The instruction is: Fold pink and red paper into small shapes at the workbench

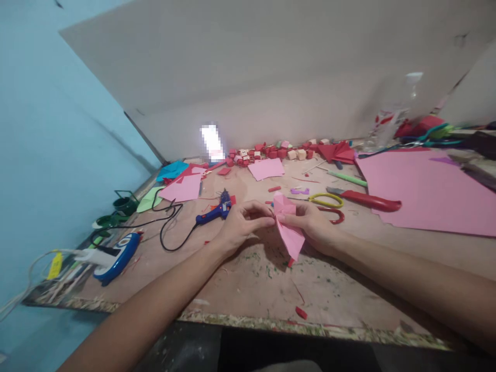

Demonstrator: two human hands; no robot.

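Bending inward from either side in the head view, the two hands meet over the middle of the tabletop (240, 299), with the folded pink paper (289, 227) raised between them. The right hand (315, 225) pinches it, thumb across the front; its fingers are mostly hidden behind the folds. The left hand (248, 222) has thumb and fingertips drawn close together at the paper's left side, though whether they grip it or merely touch it cannot be told. A small red scrap (290, 262) shows at the paper's lower tip, partly covered. Behind the right hand lie scissors (327, 200) with one yellow and one red loop, the red one partly blocked by that hand. Farther right is a red-handled knife (372, 200), its end overlapping a large pink sheet (434, 191) that runs out of frame at the tabletop's right side. Beyond the left hand rests a blue glue gun (215, 211), its nose towards the far edge; a blue-and-white power strip (120, 258) lies near the left edge. Along the far edge, small red and cream cubes (267, 153) blur together, and a bright upright screen (212, 142) is pixelated, its content unreadable.
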